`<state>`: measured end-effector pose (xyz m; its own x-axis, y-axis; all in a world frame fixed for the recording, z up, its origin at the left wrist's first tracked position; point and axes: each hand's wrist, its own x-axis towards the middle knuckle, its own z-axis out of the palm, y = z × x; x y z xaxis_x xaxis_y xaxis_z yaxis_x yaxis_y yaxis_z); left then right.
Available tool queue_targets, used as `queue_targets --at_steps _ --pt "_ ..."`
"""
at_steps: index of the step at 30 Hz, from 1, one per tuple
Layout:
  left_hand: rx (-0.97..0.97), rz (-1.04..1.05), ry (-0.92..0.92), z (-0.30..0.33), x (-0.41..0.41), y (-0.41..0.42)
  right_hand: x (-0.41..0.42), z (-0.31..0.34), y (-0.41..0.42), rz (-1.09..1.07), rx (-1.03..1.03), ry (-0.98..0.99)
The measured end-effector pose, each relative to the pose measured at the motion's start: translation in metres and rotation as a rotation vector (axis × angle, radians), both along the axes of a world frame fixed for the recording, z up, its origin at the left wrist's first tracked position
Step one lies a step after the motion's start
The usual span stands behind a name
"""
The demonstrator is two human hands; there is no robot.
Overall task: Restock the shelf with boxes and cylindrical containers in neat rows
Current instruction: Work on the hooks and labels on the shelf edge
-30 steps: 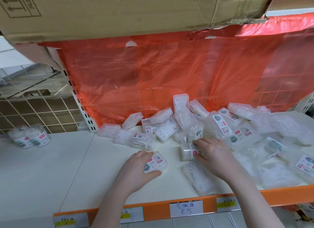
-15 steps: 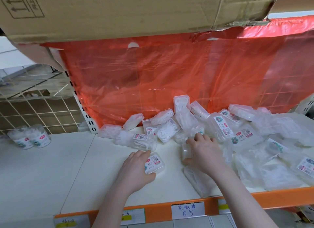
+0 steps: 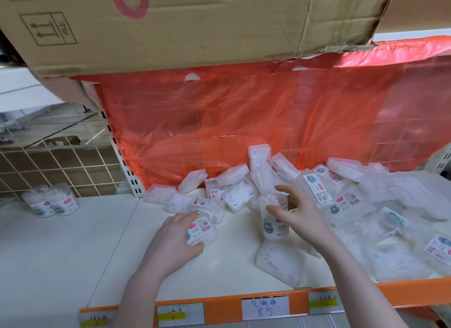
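A white shelf with an orange front edge holds a jumbled heap of clear plastic boxes piled along its back and right side, against a red plastic sheet. The left hand grips a small labelled box near the middle of the shelf, its grip curled round it. The right hand grasps an upright clear tub just beside it. Two more tubs stand at the shelf's back left. A cardboard carton hangs overhead.
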<state>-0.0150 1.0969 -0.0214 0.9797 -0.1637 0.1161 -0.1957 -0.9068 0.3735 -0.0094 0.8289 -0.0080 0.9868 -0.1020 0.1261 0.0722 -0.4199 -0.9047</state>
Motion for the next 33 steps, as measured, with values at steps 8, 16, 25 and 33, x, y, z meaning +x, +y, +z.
queue_targets --at_steps 8,16,25,33 --pt "-0.002 0.082 -0.001 0.004 -0.027 -0.003 -0.008 0.005 -0.008 0.103 -0.028 0.011" --pt "0.028 0.19 0.07 0.001 -0.067 0.011 -0.014 -0.001 0.016 0.241 -0.235 -0.103" --pt "0.027 0.208 -0.013 0.012 -0.09 0.062 -0.024 0.01 0.076 0.399 -0.295 -0.153" --pt "0.012 0.204 -0.021 0.015 -0.118 0.172 -0.041 0.011 0.189 0.448 -0.371 -0.154"
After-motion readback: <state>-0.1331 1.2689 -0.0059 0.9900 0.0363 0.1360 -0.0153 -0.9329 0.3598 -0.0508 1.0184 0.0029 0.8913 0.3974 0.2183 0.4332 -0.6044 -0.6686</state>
